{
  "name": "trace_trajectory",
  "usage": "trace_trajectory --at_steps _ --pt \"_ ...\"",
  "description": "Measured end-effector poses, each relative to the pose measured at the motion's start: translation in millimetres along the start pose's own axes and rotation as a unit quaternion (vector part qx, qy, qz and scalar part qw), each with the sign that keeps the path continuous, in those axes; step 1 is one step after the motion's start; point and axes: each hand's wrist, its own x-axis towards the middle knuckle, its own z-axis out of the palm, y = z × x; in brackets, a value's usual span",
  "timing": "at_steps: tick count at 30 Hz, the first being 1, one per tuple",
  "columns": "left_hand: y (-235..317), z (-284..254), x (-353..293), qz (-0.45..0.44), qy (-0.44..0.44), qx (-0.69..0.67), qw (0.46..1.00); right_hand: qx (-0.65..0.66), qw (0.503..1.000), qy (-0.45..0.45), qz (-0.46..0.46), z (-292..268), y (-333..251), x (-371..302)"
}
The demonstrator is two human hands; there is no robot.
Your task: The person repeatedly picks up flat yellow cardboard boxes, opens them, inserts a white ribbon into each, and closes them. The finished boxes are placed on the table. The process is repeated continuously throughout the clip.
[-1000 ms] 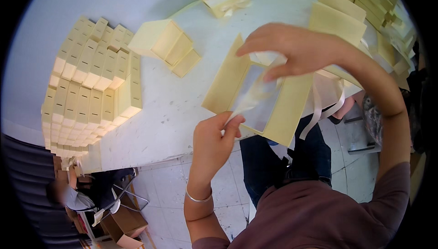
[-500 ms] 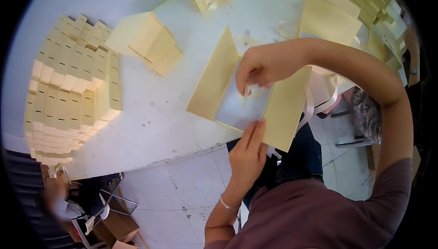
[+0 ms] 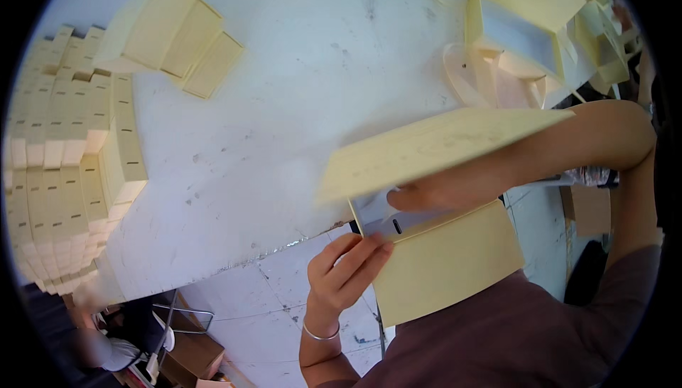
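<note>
Two hands: bare, both at the cream gift box (image 3: 432,223), near the front edge of the white table (image 3: 298,97).
Box placement: tilted in front of the torso, opened out with one panel above and one below, lined in grey between.
Left hand (image 3: 348,268): gripping the rim at the box's left end, fingertips bunched close to a dark slot (image 3: 397,227); silver bracelet (image 3: 321,334) around the wrist.
Right hand (image 3: 455,187): reaching in between the panels, fingers pointing left over the lining; partly hidden, so cannot tell whether open or closed on something.
Upper panel (image 3: 419,155): slanting in front of the right hand and forearm, blurred at its left end; faintly marked in grey, too soft to tell print from smudges.
Lower panel (image 3: 447,271): lying toward the maroon shirt (image 3: 490,338), contact hard to judge.
Slotted boxes (image 3: 71,175): stacked in rows at far left, partly lost in the dark lens rim; short dark bars on the ends, looking like slots rather than lettering.
Stepped cream box (image 3: 153,29): resting on the table near the stack, well apart from both hands.
Open lined box (image 3: 522,29): standing at upper right, top cut off; pale curved pieces beside it, hard to make out.
Seated person (image 3: 117,352): at lower left, blurred and cut off, near a brown cardboard carton (image 3: 190,354).
Right rim: crowded, dim, too distorted to sort out.
</note>
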Motion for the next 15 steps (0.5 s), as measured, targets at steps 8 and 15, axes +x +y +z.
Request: trace_trajectory --at_steps 8,15 --pt "2.6 4.8 -2.5 0.0 0.008 -0.023 1.0 -0.181 0.983 -0.011 -0.031 11.5 -17.9 -5.6" --pt "1.4 2.8 -0.4 0.0 0.005 -0.008 1.0 -0.139 0.988 0.053 -0.025 36.1 -1.5 8.9"
